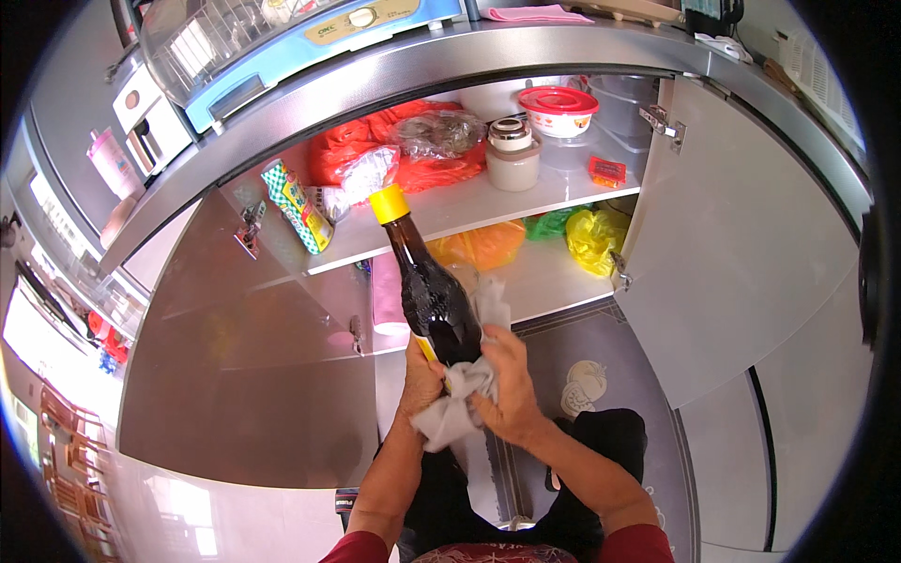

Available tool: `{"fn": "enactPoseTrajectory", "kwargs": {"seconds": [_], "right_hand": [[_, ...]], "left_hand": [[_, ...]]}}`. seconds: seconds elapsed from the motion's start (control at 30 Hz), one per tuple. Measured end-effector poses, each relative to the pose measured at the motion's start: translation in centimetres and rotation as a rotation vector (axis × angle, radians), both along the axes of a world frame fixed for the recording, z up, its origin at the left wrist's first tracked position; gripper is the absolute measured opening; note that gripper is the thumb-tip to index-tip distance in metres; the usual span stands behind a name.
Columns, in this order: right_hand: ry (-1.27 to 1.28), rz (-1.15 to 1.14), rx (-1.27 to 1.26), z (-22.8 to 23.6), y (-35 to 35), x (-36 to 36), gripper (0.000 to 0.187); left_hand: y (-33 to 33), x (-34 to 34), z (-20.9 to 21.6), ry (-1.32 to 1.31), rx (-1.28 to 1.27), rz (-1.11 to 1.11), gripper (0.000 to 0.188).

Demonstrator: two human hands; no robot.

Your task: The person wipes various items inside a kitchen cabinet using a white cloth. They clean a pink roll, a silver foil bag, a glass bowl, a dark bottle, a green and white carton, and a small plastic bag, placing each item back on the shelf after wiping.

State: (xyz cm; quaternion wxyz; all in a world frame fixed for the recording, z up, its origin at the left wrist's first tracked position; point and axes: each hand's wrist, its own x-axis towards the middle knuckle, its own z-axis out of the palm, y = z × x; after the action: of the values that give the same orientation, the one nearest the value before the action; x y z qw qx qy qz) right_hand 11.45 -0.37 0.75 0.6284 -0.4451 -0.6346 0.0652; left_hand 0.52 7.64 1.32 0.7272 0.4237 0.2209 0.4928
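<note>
A dark glass sauce bottle [434, 296] with a yellow cap is held up in front of the open cabinet, its neck leaning to the left. My left hand [419, 380] is closed around the lower part of the bottle, beside a yellow-edged label. With its fingers closed on a pale grey-white cloth [458, 411], my right hand [509, 389] presses against the bottle's lower right side. Part of the cloth sticks up behind the bottle, blurred. The bottle's base is hidden by the cloth and hands.
Swung-out doors flank me, left [253, 366] and right [741, 225]. The upper shelf [385, 246] holds a patterned packet [298, 206], red bags [450, 174], a beige jar [512, 167] and a red-lidded tub [558, 120]. Below lie orange [483, 246] and yellow bags [593, 242]. Overhead runs the counter edge [394, 75].
</note>
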Motion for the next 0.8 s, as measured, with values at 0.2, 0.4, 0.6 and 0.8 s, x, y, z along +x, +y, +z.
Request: {"fn": "enactPoseTrajectory", "kwargs": {"seconds": [0.2, 0.4, 0.6, 0.8], "right_hand": [[-0.09, -0.114, -0.141, -1.7, -1.3, -1.4, 0.047], [1.34, 0.253, -0.632, -1.6, 2.1, 2.3, 0.039], [1.471, 0.463, -0.443, -2.6, 4.0, -1.0, 0.038], [1.548, 0.589, -0.52, -2.3, 3.9, -1.2, 0.033]], "left_hand": [[1.5, -1.8, -1.3, -0.027, 0.108, 0.011, 0.056], [1.2, -1.4, 0.0, -0.069, 0.177, -0.039, 0.074], [0.5, -0.4, -0.7, -0.014, 0.201, 0.111, 0.063], [0.4, -0.4, -1.9, 0.095, 0.255, 0.304, 0.073]]}}
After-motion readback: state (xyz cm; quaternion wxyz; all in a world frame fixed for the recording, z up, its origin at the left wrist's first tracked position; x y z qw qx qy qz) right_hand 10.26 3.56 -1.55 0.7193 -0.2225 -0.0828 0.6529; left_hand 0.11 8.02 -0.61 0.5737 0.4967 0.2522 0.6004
